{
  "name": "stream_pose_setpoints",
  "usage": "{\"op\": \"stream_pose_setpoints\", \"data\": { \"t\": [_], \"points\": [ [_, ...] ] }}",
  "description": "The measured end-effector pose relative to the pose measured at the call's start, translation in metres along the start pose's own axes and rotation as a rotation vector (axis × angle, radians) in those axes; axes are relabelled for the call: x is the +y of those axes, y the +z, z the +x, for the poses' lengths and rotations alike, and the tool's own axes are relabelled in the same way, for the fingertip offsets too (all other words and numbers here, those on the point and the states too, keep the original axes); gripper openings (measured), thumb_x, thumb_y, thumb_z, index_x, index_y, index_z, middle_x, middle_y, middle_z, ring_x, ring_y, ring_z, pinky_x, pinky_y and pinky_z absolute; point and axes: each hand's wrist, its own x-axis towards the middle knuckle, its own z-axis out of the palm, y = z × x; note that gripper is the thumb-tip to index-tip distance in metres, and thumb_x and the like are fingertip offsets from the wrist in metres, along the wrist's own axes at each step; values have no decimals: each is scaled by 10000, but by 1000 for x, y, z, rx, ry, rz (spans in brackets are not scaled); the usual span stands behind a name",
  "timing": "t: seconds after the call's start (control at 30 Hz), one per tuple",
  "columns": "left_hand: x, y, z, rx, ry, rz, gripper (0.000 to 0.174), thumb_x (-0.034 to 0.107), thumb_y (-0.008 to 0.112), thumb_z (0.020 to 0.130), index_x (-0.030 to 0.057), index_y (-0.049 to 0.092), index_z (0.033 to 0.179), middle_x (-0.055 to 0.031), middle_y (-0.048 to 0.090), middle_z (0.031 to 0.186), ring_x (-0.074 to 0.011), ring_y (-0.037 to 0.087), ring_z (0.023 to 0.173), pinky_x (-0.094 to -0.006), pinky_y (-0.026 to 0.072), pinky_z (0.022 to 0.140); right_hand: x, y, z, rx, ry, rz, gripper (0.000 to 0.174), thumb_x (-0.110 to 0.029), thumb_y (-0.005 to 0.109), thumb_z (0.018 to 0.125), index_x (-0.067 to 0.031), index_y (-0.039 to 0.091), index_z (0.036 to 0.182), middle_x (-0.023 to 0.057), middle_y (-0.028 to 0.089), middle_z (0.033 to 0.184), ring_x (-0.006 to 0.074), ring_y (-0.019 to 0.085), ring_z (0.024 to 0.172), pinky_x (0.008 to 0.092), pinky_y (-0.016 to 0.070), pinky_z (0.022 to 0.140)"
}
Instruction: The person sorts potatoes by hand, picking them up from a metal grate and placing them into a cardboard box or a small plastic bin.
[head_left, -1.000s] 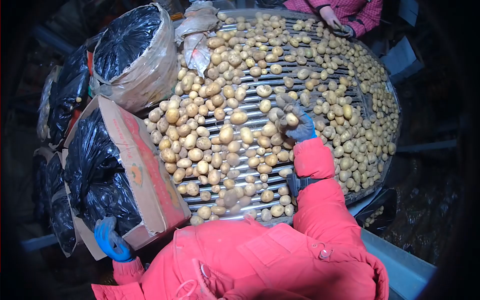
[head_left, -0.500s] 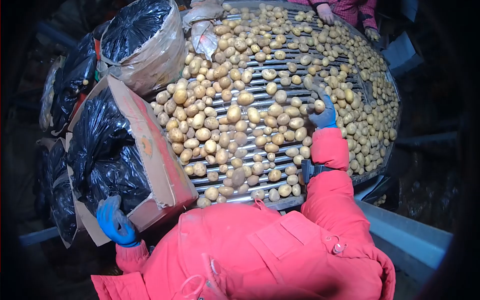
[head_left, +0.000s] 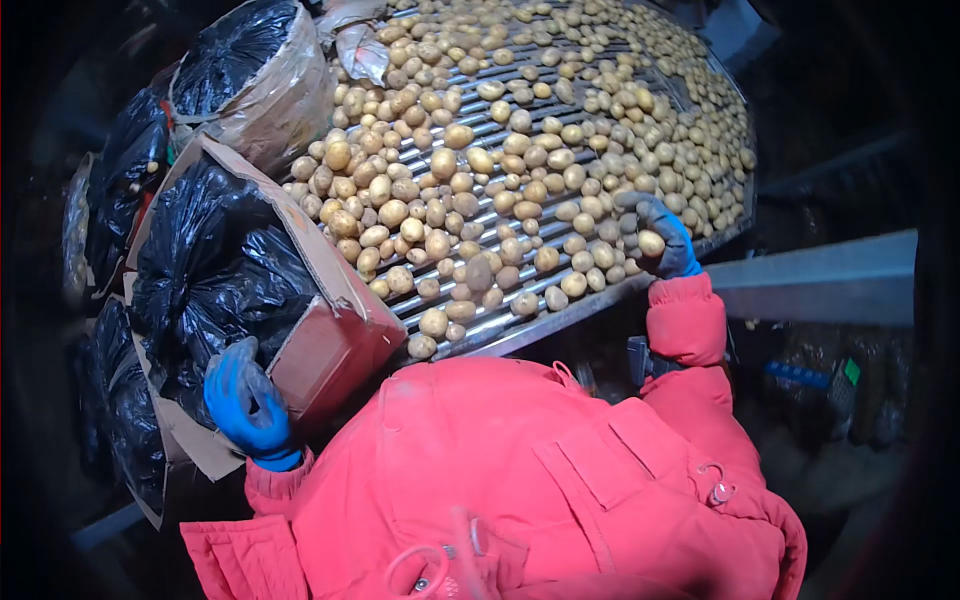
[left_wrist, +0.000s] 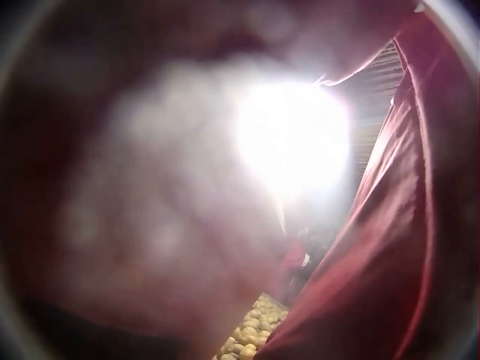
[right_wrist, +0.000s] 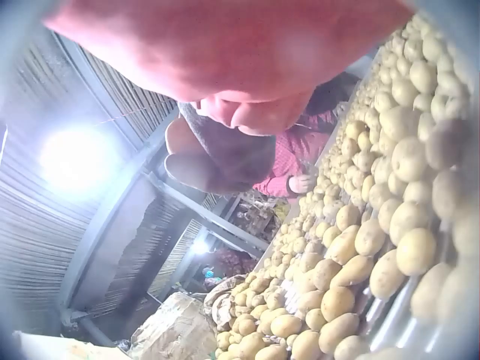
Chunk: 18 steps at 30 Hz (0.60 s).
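Note:
My right hand [head_left: 665, 238], in a grey and blue glove, holds a potato [head_left: 651, 244] at the near right edge of the slatted metal table [head_left: 560, 318]. Many more potatoes [head_left: 443, 162] lie across its bars. At lower left, my left hand [head_left: 248, 405], in a blue glove, rests relaxed by the near corner of a cardboard box [head_left: 335, 345] lined with a black plastic bag [head_left: 225, 270]. Nothing shows between its fingers. The left wrist view is mostly blurred red sleeve and glare. In the right wrist view, a sleeve partly covers the gloved right hand [right_wrist: 225, 154].
A second bag-lined container [head_left: 285, 110] stands behind the box, with more black bags [head_left: 125, 190] to the left. A pale metal beam [head_left: 820, 280] runs off to the right. Across the potatoes, another person [right_wrist: 285, 161] in a red checked jacket is at work.
The head view has shifted, and the other person has left it. My right hand has come nearer along the table with the potato in it. The left hand stays by the box.

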Motion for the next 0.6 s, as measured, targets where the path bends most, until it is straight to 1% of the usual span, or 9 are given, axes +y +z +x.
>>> {"op": "stream_pose_setpoints", "data": {
  "t": [0.07, 0.17, 0.2, 0.3, 0.43, 0.5, 0.53, 0.57, 0.6],
  "points": [
    [-1, -1, -2, -1, 18, -28, 233, 115, 539, 954, -32, 691, 1050, -157, 720, 1029, -342, 670, 956, -463, 482, 922, -7, 6, -40, 47, 133, -50, 398, -307, 572, 970, 3, 598, 1219, 52, 671, 799, 118, 610, 578, 237, 455, 467],
    [0, 0, 0, -1, 46, -52, 229, 109, 535, 960, -33, 690, 1052, -155, 720, 1027, -338, 670, 955, -458, 482, 920, -1, -1, -91, 52, 289, -147, 379, -295, 599, 961, 13, 621, 1181, 76, 692, 841, 123, 660, 647, 232, 494, 500],
    [2, -1, 0, 2, 54, -47, 228, 108, 534, 962, -34, 690, 1050, -155, 720, 1026, -336, 671, 955, -457, 482, 919, 9, -14, -102, 20, 362, -96, 357, -267, 606, 963, 11, 624, 1186, 116, 694, 950, 129, 659, 701, 231, 501, 537],
    [3, -2, 0, -3, 74, -45, 224, 103, 533, 964, -34, 691, 1045, -155, 720, 1026, -334, 671, 955, -454, 481, 921, 45, -36, -133, 45, 498, -77, 340, -260, 597, 971, 7, 625, 1180, 107, 687, 948, 134, 657, 713, 245, 508, 556],
    [3, -2, 0, -16, 79, -56, 221, 101, 538, 963, -34, 693, 1042, -157, 720, 1029, -338, 670, 958, -453, 478, 926, 118, -70, -167, 237, 681, -148, 351, -321, 594, 959, -68, 640, 1197, 69, 690, 977, 132, 659, 747, 293, 526, 606],
    [5, -3, 0, -11, 78, -46, 218, 101, 543, 962, -33, 694, 1043, -154, 721, 1029, -338, 669, 961, -454, 476, 929, 163, -94, -185, 391, 809, -118, 290, -310, 631, 938, -105, 681, 1137, 75, 684, 1014, 157, 649, 836, 331, 539, 685],
    [6, -3, 0, -7, 77, -40, 217, 101, 545, 961, -32, 695, 1043, -152, 721, 1029, -338, 669, 962, -454, 475, 931, 185, -104, -195, 508, 799, -93, 290, -286, 657, 922, -144, 671, 1174, 69, 677, 1086, 177, 647, 930, 367, 543, 737],
    [6, -2, 0, -5, 80, -30, 215, 102, 548, 960, -30, 695, 1045, -150, 721, 1031, -336, 669, 964, -455, 475, 932, 210, -110, -205, 680, 717, -201, 425, -302, 702, 877, -112, 635, 1250, 97, 658, 1193, 246, 636, 1062, 403, 537, 843],
    [5, -2, -1, -4, 81, -20, 214, 102, 550, 960, -29, 695, 1048, -149, 720, 1034, -334, 669, 965, -457, 475, 933, 283, -178, -222, 554, 635, -495, 499, -323, 716, 857, -91, 608, 1286, 112, 641, 1246, 275, 619, 1115, 408, 517, 902]
  ]
}}
